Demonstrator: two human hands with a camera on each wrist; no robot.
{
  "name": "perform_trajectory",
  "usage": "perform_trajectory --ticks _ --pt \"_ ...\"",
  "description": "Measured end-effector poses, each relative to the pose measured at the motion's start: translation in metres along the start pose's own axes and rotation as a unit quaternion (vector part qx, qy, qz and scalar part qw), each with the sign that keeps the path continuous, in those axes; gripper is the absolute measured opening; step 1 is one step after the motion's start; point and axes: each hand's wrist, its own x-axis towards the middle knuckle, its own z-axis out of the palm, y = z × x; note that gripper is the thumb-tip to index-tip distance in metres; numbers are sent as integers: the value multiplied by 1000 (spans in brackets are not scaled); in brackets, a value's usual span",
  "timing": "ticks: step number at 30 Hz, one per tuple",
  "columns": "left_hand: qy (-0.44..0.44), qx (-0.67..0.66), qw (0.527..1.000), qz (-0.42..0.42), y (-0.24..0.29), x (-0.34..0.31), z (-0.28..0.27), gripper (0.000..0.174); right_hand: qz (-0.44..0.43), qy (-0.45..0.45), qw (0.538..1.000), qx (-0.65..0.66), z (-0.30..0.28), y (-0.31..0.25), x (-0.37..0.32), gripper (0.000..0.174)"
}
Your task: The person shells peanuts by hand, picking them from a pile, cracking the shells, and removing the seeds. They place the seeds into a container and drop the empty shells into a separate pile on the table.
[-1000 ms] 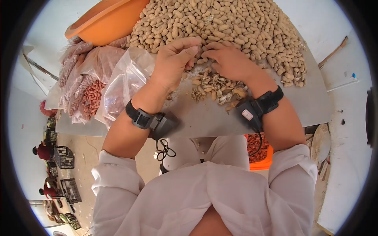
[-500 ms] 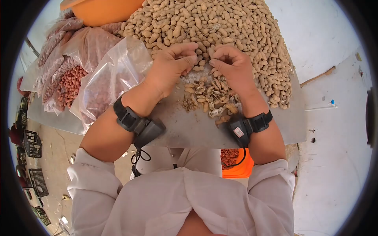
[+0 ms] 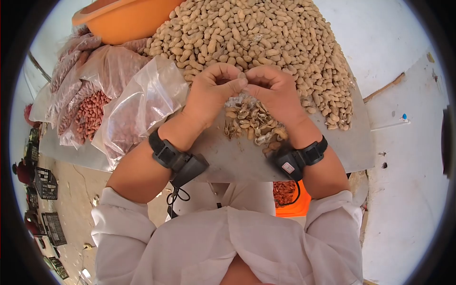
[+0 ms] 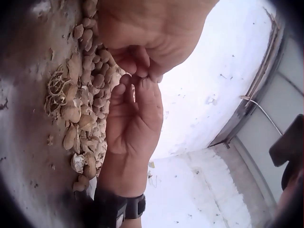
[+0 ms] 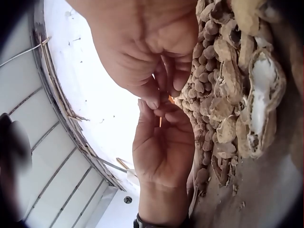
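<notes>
Wrist-cam label (image 3: pixel 285 167) too small to read; no other legible txt.

The person is wearing a pale pinkish-white shirt (image 3: pixel 237 242) with loose sleeves (image 3: pixel 118 218) that are ending above the elbows. A broad black strap (image 3: pixel 161 151) is circling the wrist behind the left hand (image 3: pixel 209 95) and carrying a dark grey camera block (image 3: pixel 190 166), with a thin black cable (image 3: pixel 175 195) dangling in loops. Behind the right hand (image 3: pixel 273 92) a matching strap (image 3: pixel 313 152) is holding a second block (image 3: pixel 285 164), which is showing a small white label (image 3: pixel 287 167).
</notes>
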Motion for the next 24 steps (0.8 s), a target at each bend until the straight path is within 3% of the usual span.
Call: perform_trajectory --ticks 3,11,18,21,24 --pt "-7 7 1000 9 -2 1 0 17 -48 23 998 -43 0 2 2 15" --pt "-19 82 996 42 0 -2 2 15 -44 40 985 -163 8 -9 -4 14" --pt "18 82 996 23 -12 0 7 6 -111 81 947 -291 17 -2 -4 11" --pt "45 46 998 14 -10 0 14 5 -4 71 983 -171 14 0 -3 12" --pt "55 -15 998 22 -15 1 13 6 86 59 991 80 9 6 0 12"
